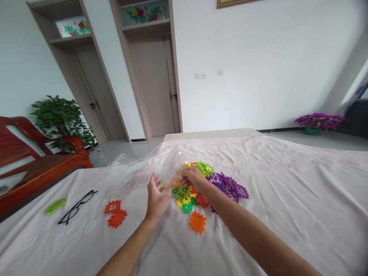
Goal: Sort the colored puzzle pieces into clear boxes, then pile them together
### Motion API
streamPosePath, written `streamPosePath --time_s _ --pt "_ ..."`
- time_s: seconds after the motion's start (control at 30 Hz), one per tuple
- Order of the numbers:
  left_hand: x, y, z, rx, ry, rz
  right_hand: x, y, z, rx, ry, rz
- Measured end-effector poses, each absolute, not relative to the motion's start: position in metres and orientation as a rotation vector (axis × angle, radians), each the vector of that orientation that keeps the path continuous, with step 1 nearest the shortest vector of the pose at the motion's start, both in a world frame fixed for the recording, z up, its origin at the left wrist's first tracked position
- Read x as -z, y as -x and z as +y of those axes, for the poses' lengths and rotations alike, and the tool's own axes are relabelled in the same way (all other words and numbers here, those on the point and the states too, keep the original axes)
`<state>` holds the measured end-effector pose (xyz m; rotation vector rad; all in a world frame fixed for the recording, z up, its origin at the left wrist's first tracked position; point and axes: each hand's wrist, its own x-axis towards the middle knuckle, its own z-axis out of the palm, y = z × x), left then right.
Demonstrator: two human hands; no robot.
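A heap of coloured plastic pieces (202,200) lies on the pale cloth (284,214), purple ones on its right side, green, yellow and orange ones elsewhere. The right hand (193,177) is over the heap with its fingers curled; whether they grip a piece cannot be told. The left hand (156,197) is open, fingers spread, just beside the clear plastic bag (135,172). Nearer the person lies 1 orange square (197,222); to the left lie 2 red-orange squares (117,219), black glasses (80,204) and 1 green disc (56,206). Beyond stand a red wooden bench (71,156) and 2 doors (153,84).
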<state>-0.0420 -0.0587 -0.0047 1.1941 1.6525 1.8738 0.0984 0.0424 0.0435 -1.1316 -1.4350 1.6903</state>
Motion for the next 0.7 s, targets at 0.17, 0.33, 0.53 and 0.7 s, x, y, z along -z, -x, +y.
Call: streamPosePath --time_s 0.17,0.33,0.53,0.7 --pt "-0.007 0.056 -0.084 -1.728 -0.806 1.511 -0.053 -0.113 0.026 -1.734 1.078 -1.444" --pt "-0.019 0.072 -0.09 -1.497 -0.685 1.453 -0.051 -0.118 0.001 -1.745 1.022 -1.399" --pt "-0.024 0.078 -0.104 -1.448 -0.642 1.332 -0.048 -0.132 -0.023 -1.735 1.025 -1.383" --pt "-0.024 0.074 -0.118 -1.352 -0.636 1.207 -0.047 -0.143 -0.037 -1.716 1.025 -1.374"
